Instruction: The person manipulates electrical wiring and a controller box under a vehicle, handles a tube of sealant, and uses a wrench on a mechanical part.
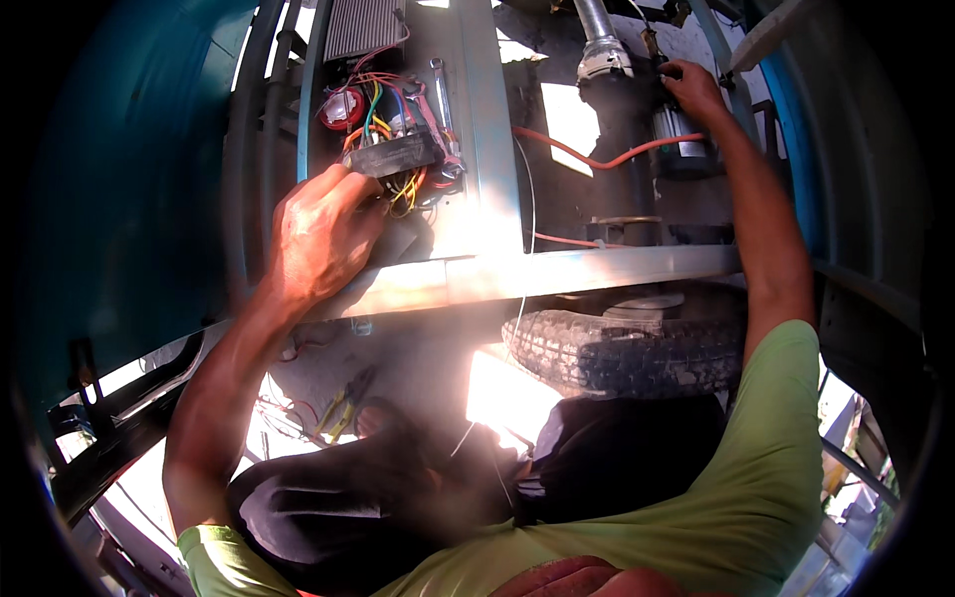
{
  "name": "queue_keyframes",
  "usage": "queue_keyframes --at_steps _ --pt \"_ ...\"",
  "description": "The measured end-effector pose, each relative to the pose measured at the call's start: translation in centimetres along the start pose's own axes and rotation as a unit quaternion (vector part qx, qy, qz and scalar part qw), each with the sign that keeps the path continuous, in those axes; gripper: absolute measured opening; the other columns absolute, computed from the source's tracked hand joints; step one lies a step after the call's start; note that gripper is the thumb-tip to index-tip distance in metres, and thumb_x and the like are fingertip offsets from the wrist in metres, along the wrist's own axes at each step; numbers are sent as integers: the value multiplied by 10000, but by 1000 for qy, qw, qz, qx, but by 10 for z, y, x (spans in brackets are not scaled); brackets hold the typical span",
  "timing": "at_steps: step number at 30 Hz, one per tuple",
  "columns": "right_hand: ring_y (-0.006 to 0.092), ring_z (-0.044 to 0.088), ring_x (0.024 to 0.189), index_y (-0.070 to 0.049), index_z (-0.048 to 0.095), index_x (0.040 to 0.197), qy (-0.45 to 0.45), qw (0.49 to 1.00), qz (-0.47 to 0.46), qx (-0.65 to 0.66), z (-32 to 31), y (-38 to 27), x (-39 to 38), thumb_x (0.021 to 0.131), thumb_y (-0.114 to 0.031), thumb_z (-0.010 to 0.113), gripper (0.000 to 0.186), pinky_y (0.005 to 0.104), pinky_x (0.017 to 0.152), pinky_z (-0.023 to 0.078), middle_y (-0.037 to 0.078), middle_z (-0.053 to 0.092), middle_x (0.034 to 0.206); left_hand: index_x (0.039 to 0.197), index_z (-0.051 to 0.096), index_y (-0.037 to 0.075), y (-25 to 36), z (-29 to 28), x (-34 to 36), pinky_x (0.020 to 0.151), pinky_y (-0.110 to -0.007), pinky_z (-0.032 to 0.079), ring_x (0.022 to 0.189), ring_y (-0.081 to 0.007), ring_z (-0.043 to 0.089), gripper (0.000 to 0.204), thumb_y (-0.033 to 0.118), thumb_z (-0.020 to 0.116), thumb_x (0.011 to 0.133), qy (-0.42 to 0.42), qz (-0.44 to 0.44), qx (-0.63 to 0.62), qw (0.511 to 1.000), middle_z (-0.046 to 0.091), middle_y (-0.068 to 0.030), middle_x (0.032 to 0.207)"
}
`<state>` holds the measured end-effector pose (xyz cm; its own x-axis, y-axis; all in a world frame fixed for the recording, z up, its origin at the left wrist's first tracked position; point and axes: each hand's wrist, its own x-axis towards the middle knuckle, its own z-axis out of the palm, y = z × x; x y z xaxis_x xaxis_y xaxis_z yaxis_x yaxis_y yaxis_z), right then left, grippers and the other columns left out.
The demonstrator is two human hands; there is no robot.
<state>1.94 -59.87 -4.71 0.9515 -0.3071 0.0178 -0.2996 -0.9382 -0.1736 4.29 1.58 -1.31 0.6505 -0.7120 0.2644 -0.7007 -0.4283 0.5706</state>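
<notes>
My left hand [328, 234] is closed at the near left end of a black rectangular wiring block [393, 155], its fingertips partly hidden. A bundle of coloured wires [376, 109] fans out beyond the block, and yellow and orange wires come out below it. Up at the right, my right hand [696, 92] has its thumb and fingers pinched together beside the top of a dark motor-like cylinder [681, 134] with a silver band. What they pinch is too small to make out. An orange cable [617, 160] runs across to this cylinder.
Wrenches [443, 95] lie beside the wires, near a red round part [343, 107]. A metal shaft [597, 35] stands left of the cylinder. A pale crossbar [557, 267] spans the front, with a tyre [627, 353] below. Yellow-handled pliers [345, 406] lie on the ground.
</notes>
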Motion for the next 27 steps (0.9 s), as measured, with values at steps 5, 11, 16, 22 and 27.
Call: queue_keyframes --at_steps 5,11,16,22,27 --pt "350 695 1140 -122 739 1246 12 999 -4 -49 3 1 2 952 -244 657 329 420 1021 526 151 741 1211 1001 686 22 3 0 3 712 -426 510 771 -351 635 144 38 731 865 -11 0 8 1000 611 -151 863" --pt "372 665 1170 -142 735 1253 19 995 -36 -95 3 3 3 952 -232 642 328 462 1026 516 163 713 1246 999 682 21 2 1 3 702 -419 505 761 -342 631 152 24 738 857 -8 7 3 1000 602 -144 849" --pt "376 645 1199 -143 731 1257 26 990 -38 -135 5 -1 3 946 -224 638 334 476 1035 507 166 693 1274 1000 682 20 1 1 3 694 -416 502 755 -341 628 148 24 738 863 -9 6 3 1000 599 -143 845" --pt "381 654 1182 -133 738 1247 21 990 -35 -133 5 -8 3 952 -234 646 325 476 1025 512 177 704 1244 1004 682 24 3 0 4 710 -428 513 781 -356 633 151 26 731 862 -8 4 -13 1000 609 -150 871" --pt "374 668 1160 -100 744 1233 -1 991 10 -130 2 -13 6 968 -247 650 317 459 1013 516 178 716 1232 1018 683 37 6 -4 4 756 -461 539 848 -398 653 168 31 720 854 -23 -13 -12 1000 636 -166 932"
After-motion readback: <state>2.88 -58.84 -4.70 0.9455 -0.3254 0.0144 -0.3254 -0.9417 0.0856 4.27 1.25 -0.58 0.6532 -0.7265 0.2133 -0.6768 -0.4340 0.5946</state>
